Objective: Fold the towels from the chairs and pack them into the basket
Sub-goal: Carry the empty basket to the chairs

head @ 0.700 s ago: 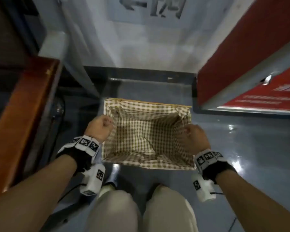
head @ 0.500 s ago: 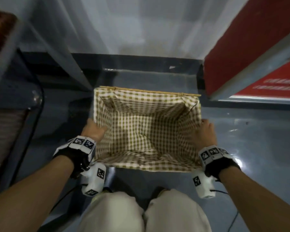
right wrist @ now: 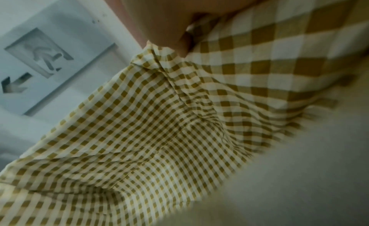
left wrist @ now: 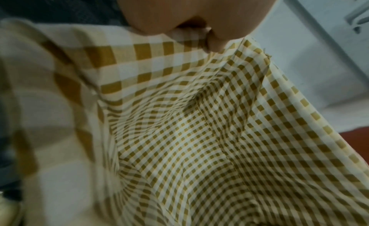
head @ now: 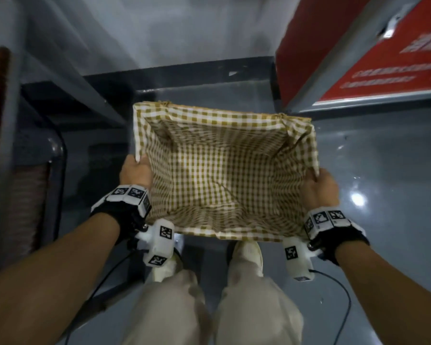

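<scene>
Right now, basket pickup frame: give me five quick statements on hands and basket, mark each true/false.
1. Both hands hold the basket. True: the left hand grips its left rim and the right hand its right rim.
2. A folded towel lies inside the basket. False: only the gingham liner shows; no towel is in view.
3. The liner is blue striped. False: it is mustard and white check.
4. The person's shoes show below the basket's near edge. True.
5. The right hand hangs free. False: it pinches the liner at the rim.
</scene>
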A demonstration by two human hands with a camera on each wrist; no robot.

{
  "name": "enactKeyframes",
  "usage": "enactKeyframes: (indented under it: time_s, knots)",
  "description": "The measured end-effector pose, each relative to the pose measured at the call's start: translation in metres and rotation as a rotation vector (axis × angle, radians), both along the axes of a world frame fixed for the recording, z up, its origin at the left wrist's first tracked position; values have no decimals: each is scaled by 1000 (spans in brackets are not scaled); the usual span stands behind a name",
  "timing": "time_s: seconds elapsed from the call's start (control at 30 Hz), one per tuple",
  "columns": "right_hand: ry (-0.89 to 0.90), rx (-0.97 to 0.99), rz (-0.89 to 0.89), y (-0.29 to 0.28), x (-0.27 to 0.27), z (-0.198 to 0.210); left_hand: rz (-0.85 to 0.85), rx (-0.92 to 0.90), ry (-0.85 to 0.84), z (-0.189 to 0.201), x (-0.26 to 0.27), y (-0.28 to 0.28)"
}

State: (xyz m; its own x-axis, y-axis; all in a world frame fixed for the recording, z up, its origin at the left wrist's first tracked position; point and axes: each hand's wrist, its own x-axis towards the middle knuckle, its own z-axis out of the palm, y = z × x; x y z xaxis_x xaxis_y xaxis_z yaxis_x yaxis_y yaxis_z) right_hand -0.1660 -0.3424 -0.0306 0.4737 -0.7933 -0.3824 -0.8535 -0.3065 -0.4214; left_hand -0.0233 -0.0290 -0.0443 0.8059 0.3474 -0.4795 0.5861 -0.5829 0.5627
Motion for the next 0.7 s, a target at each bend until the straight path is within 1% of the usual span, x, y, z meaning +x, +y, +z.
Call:
enactKeyframes:
  time_s: [0.1,0.27,0.37,0.5,0.6,0.7]
  knots:
    - [-6,-1,-124,4,-39,54,-105,-34,-36,51,-14,-13]
    - [-15,-42,-329,23,-112,143,-359,-73,-146,142,-49,-24]
    - [-28,-39,-450,40,-155,182,-480,-111,-199,187,-75,-25]
    - [-54,-30,-607,65,-220,208,-624,-143,-250,226,-120,-23]
    - [-75,-10,-717,84,-268,207,-729,-151,-244,231,-158,-14]
    - [-106,-11,-823,98,-310,200,-846,-101,-228,228,-195,-4]
